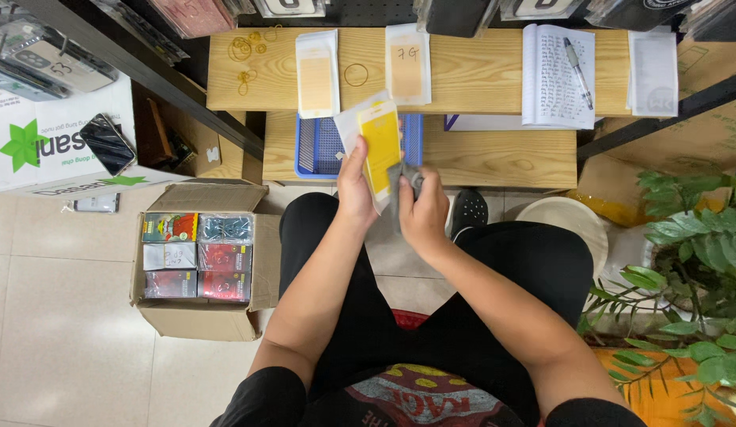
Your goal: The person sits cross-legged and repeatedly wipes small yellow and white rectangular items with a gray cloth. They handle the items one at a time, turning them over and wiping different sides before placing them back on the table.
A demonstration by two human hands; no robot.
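Gripping a yellow-backed screen protector sleeve (376,146) in the left hand (356,186) above the desk's (494,158) front edge, near the blue tray (320,150), the right hand (421,212) closes on a small grey piece (406,180), seemingly mid-unpacking.

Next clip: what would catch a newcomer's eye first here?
The yellow packet held up by the left hand at centre frame, above a blue tray on the wooden bench; the right hand holds something small and dark beside it. Then the open carton of colourful boxes on the floor at left, and the notebook with a pen on the upper shelf at right.
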